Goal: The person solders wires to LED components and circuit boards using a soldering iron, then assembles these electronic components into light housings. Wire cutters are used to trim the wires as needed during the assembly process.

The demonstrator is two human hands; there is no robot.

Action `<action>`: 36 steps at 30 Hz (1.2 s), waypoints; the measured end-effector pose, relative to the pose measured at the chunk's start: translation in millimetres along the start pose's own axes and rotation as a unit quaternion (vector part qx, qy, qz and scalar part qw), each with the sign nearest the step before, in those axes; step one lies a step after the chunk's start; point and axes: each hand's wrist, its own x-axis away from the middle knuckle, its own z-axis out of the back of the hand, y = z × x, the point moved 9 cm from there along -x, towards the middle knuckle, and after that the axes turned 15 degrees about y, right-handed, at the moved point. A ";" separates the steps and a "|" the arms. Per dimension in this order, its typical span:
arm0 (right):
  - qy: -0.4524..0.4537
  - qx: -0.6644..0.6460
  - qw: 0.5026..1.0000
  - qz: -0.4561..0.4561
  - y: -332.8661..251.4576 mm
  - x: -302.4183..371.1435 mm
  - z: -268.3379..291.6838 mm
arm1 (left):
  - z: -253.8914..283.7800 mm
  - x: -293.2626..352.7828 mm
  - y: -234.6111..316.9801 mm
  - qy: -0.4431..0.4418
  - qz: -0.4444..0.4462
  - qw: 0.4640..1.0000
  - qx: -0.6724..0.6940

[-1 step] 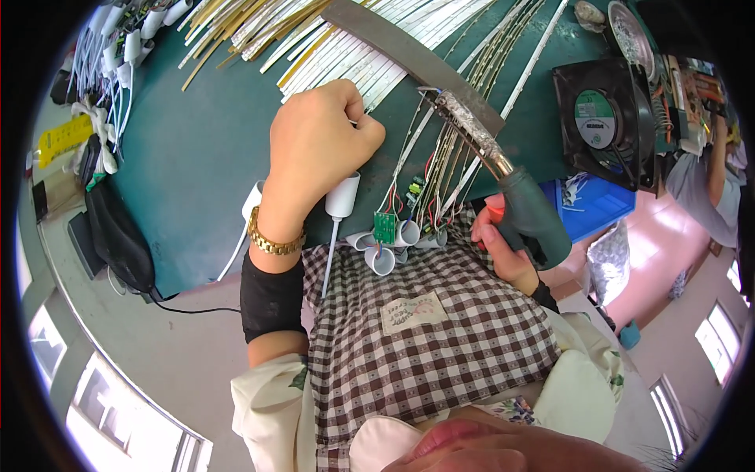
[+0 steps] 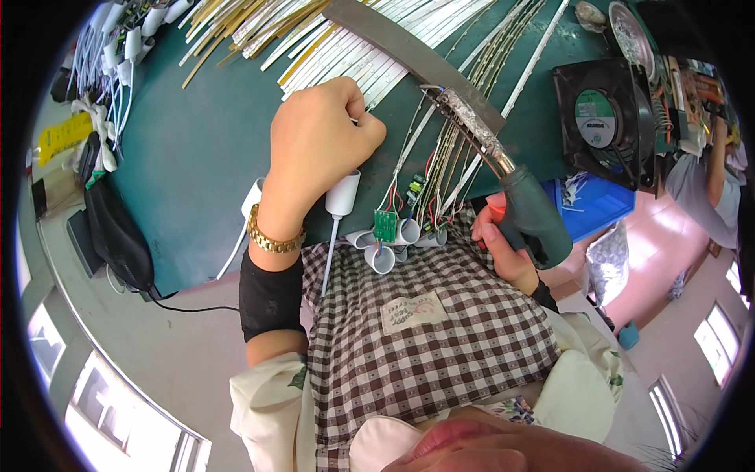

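My left hand is closed, knuckles up, at the near ends of the white LED strips; what its fingers hold, if anything, is hidden. A white plastic cap with a cable hangs below that wrist. My right hand grips a dark green soldering gun with a red trigger. Its crusted barrel slants up and left, the tip at the edge of a long dark metal bar lying across the strips. Between my hands, a green circuit board and several white tubes sit at the table edge, wires attached.
At right stands a black fan, with a blue bin below it and a round metal dish behind. Capped cables pile up at far left, near a yellow label. Another person's arm shows at far right.
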 end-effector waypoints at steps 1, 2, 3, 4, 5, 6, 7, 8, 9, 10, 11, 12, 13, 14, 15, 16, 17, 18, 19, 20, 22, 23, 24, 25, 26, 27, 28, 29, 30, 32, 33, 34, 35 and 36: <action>0.003 -0.021 1.000 -0.003 -1.5 -1.3 0.7 | -0.4 -0.4 -0.7 0.003 0.002 1.000 0.000; 0.000 -0.020 1.000 -0.002 -1.3 -1.2 0.5 | -1.8 -0.6 -1.2 0.001 0.003 1.000 -0.001; 0.005 -0.025 1.000 0.001 -1.2 -1.1 1.9 | -3.0 -0.4 -1.5 0.000 0.003 1.000 -0.003; 0.010 -0.031 0.999 0.004 -1.7 -1.2 2.7 | -2.7 -0.8 -1.7 0.004 0.005 1.000 -0.004; 0.007 -0.031 0.999 0.006 -2.8 -1.3 1.9 | -3.4 -0.7 -2.1 0.002 0.008 1.000 -0.004; 0.011 -0.027 1.000 0.005 -3.6 -1.8 2.1 | -4.0 -0.7 -2.8 0.001 0.010 1.000 -0.005; 0.016 -0.023 1.000 0.005 -4.5 -1.7 2.1 | -3.1 -0.6 -3.5 0.003 0.011 1.000 -0.004; 0.015 -0.022 1.000 0.007 -5.3 -1.6 0.7 | -2.3 -0.4 -3.7 0.006 0.007 1.000 -0.005; 0.025 -0.024 0.999 0.014 -6.9 -2.0 1.4 | -1.6 -0.2 -4.0 0.008 0.004 1.000 -0.005; 0.035 -0.026 0.999 0.021 -8.2 -2.7 3.0 | -1.6 -0.2 -4.2 0.011 0.004 1.000 -0.005; 0.033 -0.026 0.999 0.023 -7.8 -3.1 2.8 | -2.2 0.0 -4.1 0.009 0.000 1.000 -0.010; 0.040 -0.039 0.998 0.029 -7.6 -3.6 4.0 | -2.9 0.3 -4.4 0.008 -0.004 1.000 -0.014; 0.046 -0.051 0.997 0.035 -7.7 -3.8 5.4 | -3.2 0.4 -5.7 0.010 -0.004 1.000 -0.014; 0.045 -0.051 0.997 0.037 -7.0 -3.4 5.6 | -3.3 0.8 -5.1 0.016 -0.019 0.999 -0.020; 0.040 -0.046 0.998 0.031 -4.6 -2.8 5.3 | -3.2 1.2 -4.4 0.022 -0.034 0.999 -0.025; 0.036 -0.042 0.998 0.026 -2.1 -3.0 5.3 | -4.6 0.4 -5.2 0.024 -0.035 0.999 -0.025; 0.035 -0.042 0.998 0.029 -0.7 -2.8 5.5 | -5.8 -0.3 -3.9 0.027 -0.046 0.998 -0.023; 0.024 -0.035 0.999 0.024 2.3 -1.7 3.8 | -6.8 -0.8 -2.3 0.030 -0.056 0.998 -0.021; 0.013 -0.027 0.999 0.020 4.6 -0.2 1.7 | -7.2 -1.3 -2.4 0.032 -0.057 0.998 -0.021; 0.013 -0.027 0.999 0.022 5.1 1.5 0.5 | -6.7 -1.8 -1.4 0.040 -0.064 0.997 -0.027; 0.013 -0.027 0.999 0.028 5.5 5.3 -2.5 | -6.0 0.5 -0.2 0.050 -0.071 0.996 -0.033; 0.011 -0.027 0.999 0.030 6.4 5.6 -2.3 | -5.1 2.9 -0.3 0.059 -0.073 0.995 -0.035; 0.009 -0.039 0.998 0.046 4.6 5.7 -1.9 | -4.0 5.4 -0.1 0.068 -0.075 0.994 -0.037; 0.011 -0.050 0.997 0.062 3.7 5.3 0.4 | -6.5 9.2 3.3 0.070 -0.077 0.994 -0.035; 0.012 -0.049 0.997 0.065 5.0 5.3 2.3 | -4.9 17.0 10.9 0.088 -0.093 0.991 -0.050; 0.022 -0.051 0.996 0.065 6.5 5.1 5.4 | -3.3 24.8 18.5 0.108 -0.108 0.986 -0.064; 0.030 -0.052 0.996 0.064 8.1 5.2 7.9 | -4.0 32.0 23.3 0.109 -0.109 0.986 -0.062; 0.031 -0.051 0.996 0.066 10.2 5.6 9.2 | -2.4 38.8 27.9 0.123 -0.107 0.985 -0.049; 0.033 -0.065 0.995 0.065 12.6 5.8 11.0 | -1.6 43.9 31.6 0.136 -0.104 0.985 -0.035; 0.029 -0.080 0.994 0.065 15.5 8.6 11.7 | -2.5 51.1 36.4 0.145 -0.106 0.983 -0.021; 0.033 -0.075 0.994 0.068 16.2 10.2 12.7 | -4.4 52.0 35.4 0.137 -0.089 0.986 0.017; 0.037 -0.072 0.994 0.070 17.0 11.5 12.9 | -5.8 52.6 33.1 0.128 -0.072 0.988 0.054; 0.037 -0.072 0.994 0.071 16.3 11.9 12.8 | -8.7 52.7 31.7 0.107 -0.067 0.990 0.065; 0.051 -0.055 0.995 0.070 15.5 11.3 15.8 | -8.7 53.3 31.2 0.107 -0.067 0.990 0.065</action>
